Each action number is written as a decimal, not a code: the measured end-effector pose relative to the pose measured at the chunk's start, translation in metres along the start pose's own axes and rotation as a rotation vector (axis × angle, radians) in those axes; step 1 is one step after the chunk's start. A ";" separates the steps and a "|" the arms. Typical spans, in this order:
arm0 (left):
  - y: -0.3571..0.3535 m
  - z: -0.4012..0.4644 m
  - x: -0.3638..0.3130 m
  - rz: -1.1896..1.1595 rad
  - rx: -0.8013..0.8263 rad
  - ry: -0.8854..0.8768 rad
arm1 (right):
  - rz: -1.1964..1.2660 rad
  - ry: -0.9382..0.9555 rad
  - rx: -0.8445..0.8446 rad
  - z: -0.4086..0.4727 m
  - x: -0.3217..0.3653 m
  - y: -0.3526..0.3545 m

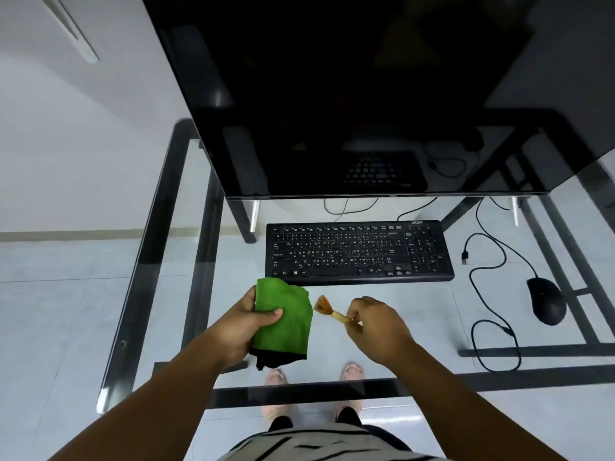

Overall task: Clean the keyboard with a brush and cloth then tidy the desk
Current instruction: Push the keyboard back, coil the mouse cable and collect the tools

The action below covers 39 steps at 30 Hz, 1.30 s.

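Note:
A black keyboard [359, 251] lies flat on the glass desk [432, 314], below the monitor. My left hand [244, 322] grips a folded green cloth [286, 322] with a black hem, held just in front of the keyboard's left corner. My right hand [376, 327] pinches the pale handle of a small brush [327, 309]. Its orange bristles point left toward the cloth. Both hands hover above the desk, short of the keyboard.
A large dark monitor [349, 94] stands behind the keyboard. A black mouse [545, 304] sits at the right, its cable [492, 294] looping over the glass with a loose USB plug. The desk's black metal frame shows through the glass, along with my feet.

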<state>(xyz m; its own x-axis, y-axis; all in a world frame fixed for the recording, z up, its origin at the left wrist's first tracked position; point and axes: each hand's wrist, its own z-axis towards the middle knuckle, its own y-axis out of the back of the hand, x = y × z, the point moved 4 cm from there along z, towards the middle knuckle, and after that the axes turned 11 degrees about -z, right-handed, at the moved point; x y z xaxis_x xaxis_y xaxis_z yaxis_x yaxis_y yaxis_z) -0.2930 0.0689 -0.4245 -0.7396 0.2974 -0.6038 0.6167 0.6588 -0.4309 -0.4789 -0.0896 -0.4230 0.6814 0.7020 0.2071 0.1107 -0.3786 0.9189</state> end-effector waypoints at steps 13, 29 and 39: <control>-0.025 0.025 0.035 0.091 -0.070 0.006 | 0.711 -0.403 -0.011 -0.018 -0.025 -0.021; -0.039 0.009 0.000 1.069 -0.536 -0.499 | 0.453 -0.295 -0.269 0.000 -0.043 0.007; -0.045 0.043 -0.034 1.102 -0.584 -0.368 | 0.165 -0.302 -0.317 0.033 -0.108 0.060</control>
<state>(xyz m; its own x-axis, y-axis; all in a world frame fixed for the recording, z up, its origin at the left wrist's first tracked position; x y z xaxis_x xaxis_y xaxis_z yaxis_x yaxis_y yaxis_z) -0.2847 -0.0004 -0.4132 0.2528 0.7272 -0.6382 0.5716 0.4199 0.7049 -0.5224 -0.2081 -0.4009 0.8565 0.4232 0.2956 -0.2114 -0.2349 0.9488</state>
